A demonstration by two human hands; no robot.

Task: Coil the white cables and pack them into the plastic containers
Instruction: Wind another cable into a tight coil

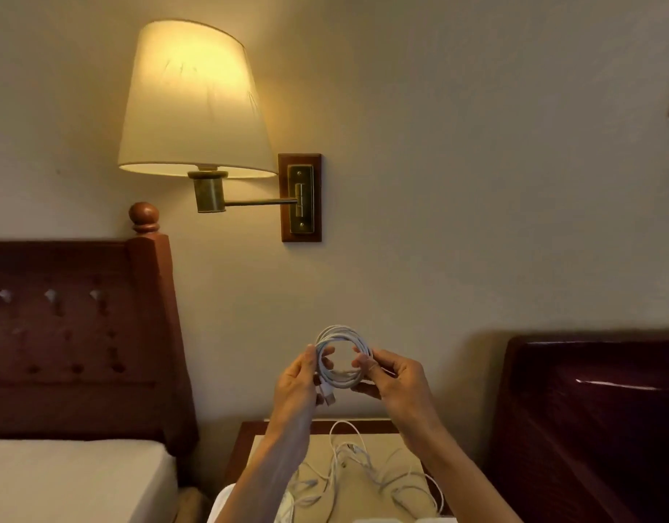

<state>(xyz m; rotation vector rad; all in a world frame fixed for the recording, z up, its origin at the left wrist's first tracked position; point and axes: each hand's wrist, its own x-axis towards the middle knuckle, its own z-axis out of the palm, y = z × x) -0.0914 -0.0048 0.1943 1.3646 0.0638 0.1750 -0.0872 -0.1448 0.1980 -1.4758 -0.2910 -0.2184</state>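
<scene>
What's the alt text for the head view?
Two hands hold a coiled white cable up in front of a cream wall, the left hand and right hand each pinching one side. Below, loose white cables lie tangled on a wooden nightstand between two beds, under a lit wall lamp.
</scene>
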